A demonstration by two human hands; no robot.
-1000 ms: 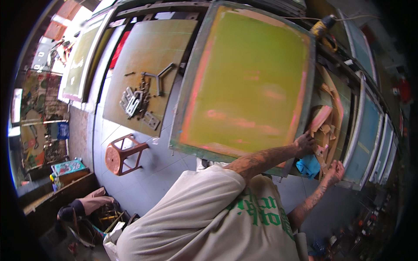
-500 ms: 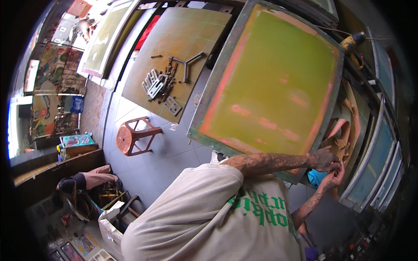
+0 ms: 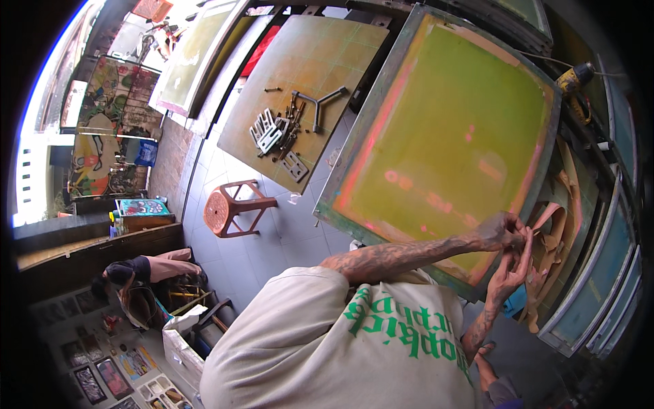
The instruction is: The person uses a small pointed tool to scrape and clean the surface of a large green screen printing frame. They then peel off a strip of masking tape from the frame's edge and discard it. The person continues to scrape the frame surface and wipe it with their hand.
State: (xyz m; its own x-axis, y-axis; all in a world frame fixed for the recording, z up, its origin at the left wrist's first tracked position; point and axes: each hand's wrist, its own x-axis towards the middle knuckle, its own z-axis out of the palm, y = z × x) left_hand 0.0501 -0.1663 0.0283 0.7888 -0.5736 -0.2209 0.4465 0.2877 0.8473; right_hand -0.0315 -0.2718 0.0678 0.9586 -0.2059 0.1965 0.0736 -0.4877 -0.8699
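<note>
My left hand (image 3: pixel 499 232) is curled, with its fingers pressed together, over the near right corner of a large screen-printing frame (image 3: pixel 436 143) with yellow-green mesh and pink stains. My right hand (image 3: pixel 511 271) meets it from below. Its longer fingers reach up against the left fingertips, and the thumb side is bent in towards them. Whatever lies between the fingers is too small or hidden to make out. Beside the fingertips, crumpled strips of brown tape or paper (image 3: pixel 549 235) hang at the frame's right side. A bright blue item (image 3: pixel 516 300) shows just below the right hand.
A tan board (image 3: pixel 320 58) carries a three-armed wrench (image 3: pixel 317 102), metal plates (image 3: pixel 270 133) and loose bolts. A brown stool (image 3: pixel 228 208) stands on the tiled floor. Several framed screens (image 3: pixel 591 262) lean at right, near a yellow power drill (image 3: pixel 574 78). Another person (image 3: pixel 146 273) sits at lower left.
The view has shifted, so the surroundings sit farther right. My hands have moved up towards the frame's corner and the brown strips. The right fingers look straighter than before.
</note>
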